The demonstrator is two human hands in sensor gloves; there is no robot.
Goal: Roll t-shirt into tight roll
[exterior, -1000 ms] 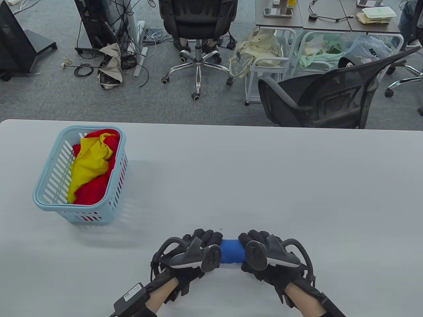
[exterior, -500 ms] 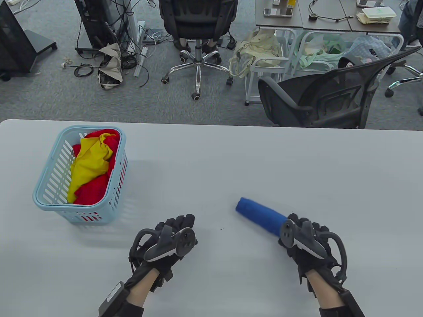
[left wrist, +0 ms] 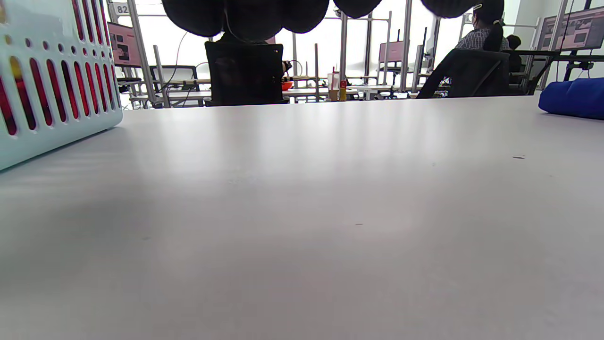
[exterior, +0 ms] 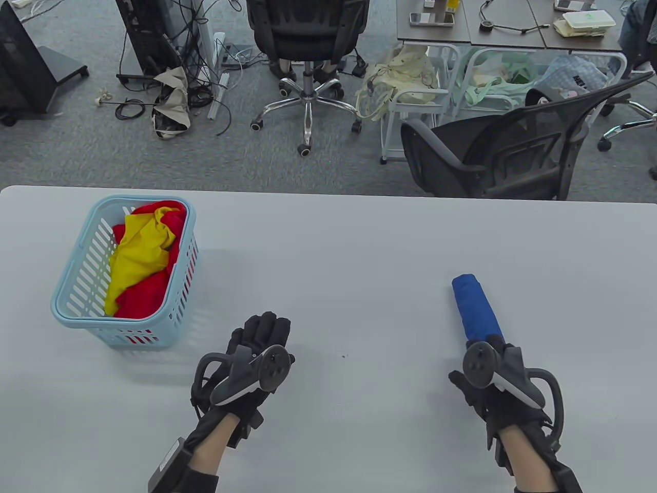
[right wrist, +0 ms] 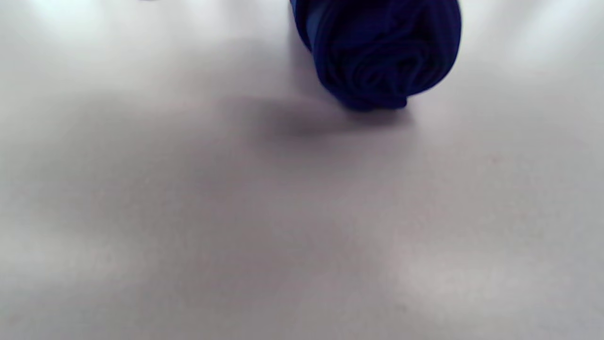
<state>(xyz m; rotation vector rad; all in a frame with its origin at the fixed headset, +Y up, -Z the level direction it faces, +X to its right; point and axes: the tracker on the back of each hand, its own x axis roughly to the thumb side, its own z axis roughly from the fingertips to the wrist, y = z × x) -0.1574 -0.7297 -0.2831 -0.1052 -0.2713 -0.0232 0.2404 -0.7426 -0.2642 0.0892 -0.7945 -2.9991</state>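
Observation:
The blue t-shirt [exterior: 475, 307] is a tight roll lying on the white table [exterior: 359, 246], pointing away from me at the right. Its spiral end shows in the right wrist view [right wrist: 384, 61], and its side shows at the right edge of the left wrist view [left wrist: 573, 98]. My right hand [exterior: 490, 354] is at the roll's near end, its fingers over that end and the thumb out to the left; the grip itself is hidden. My left hand [exterior: 262, 339] lies flat on the table with fingers stretched out, empty; its fingertips [left wrist: 245, 14] hang in the left wrist view.
A light blue slotted basket [exterior: 59, 303] with red and yellow garments [exterior: 138, 257] stands at the left, also close in the left wrist view [left wrist: 47, 94]. Office chairs [exterior: 503, 149] stand beyond the table's far edge.
Both hands held the roll together a second ago. The left hand let go and moved left, flat on the table. The right hand carried the roll right and turned it to point away.

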